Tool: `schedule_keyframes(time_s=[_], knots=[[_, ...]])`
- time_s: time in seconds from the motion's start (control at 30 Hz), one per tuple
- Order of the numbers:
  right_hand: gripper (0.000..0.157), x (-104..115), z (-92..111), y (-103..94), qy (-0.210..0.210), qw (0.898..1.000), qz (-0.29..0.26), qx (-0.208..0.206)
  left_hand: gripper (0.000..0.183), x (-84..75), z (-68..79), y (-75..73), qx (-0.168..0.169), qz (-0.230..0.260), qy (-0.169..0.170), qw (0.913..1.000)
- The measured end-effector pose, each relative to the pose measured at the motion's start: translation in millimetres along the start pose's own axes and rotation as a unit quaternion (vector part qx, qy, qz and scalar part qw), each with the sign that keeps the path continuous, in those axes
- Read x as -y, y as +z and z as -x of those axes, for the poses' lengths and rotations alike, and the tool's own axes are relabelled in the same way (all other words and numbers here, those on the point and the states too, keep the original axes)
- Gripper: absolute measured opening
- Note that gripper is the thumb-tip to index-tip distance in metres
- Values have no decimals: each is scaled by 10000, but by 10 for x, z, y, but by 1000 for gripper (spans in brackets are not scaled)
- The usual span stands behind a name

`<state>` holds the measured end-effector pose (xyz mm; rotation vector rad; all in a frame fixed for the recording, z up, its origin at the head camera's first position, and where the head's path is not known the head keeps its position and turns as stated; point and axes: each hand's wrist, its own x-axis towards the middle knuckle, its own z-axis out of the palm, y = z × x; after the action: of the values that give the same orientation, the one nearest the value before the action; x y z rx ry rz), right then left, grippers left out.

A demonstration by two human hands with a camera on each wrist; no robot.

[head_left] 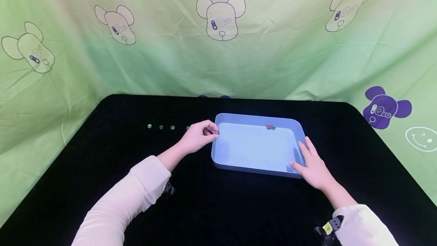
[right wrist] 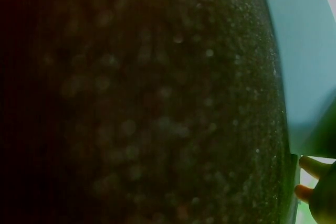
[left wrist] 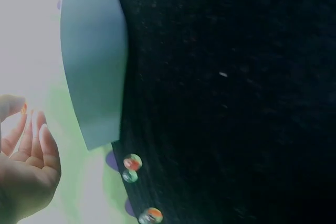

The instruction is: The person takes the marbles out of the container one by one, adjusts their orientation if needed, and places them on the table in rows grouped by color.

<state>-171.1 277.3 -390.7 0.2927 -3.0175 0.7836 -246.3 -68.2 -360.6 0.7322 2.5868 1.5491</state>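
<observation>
My left hand (head_left: 199,136) pinches a small glass marble (head_left: 217,132) between thumb and fingertips, at the left rim of a blue rectangular tray (head_left: 252,145). In the left wrist view a bit of orange from that marble (left wrist: 24,108) shows at the fingertips. A reddish marble (head_left: 268,126) and a darker marble (head_left: 273,127) lie side by side inside the tray near its far wall. At the tray's right side, my right hand (head_left: 315,168) rests on the rim with its fingers fairly straight and the thumb reaching over the inside.
Left of the tray, several glass marbles lie in a row on the black tabletop, from a greenish marble (head_left: 149,126) to one partly behind the left hand (head_left: 187,127). A green printed cloth (head_left: 164,63) hangs behind and around the black table (head_left: 218,208).
</observation>
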Motion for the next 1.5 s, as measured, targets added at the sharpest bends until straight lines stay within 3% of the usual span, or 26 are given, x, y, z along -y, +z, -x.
schedule_keyframes(time_s=[0.13,0.23,0.4,0.57,0.83,1.07,1.5], knots=[[69,3,-6,11,-2,10000,-3,13,11,67,68,-64,-95,35,-104,9999],[69,9,-11,8,-3,10000,-3,23,12,13,139,-141,-166,144,-241,9995],[69,13,-16,2,-10,10000,11,8,13,135,189,-213,-262,199,-367,9988],[69,16,-14,-1,-16,10000,-39,20,11,249,245,-265,-306,126,-434,9985],[69,11,-18,-11,-39,10000,-33,-7,11,329,356,-402,-381,-76,-809,9960],[69,6,-21,-13,-35,10000,-49,7,13,384,425,-510,-448,-142,-937,9945],[69,-6,-21,12,-92,9999,-119,0,15,574,525,-692,-767,-425,-1307,9875]])
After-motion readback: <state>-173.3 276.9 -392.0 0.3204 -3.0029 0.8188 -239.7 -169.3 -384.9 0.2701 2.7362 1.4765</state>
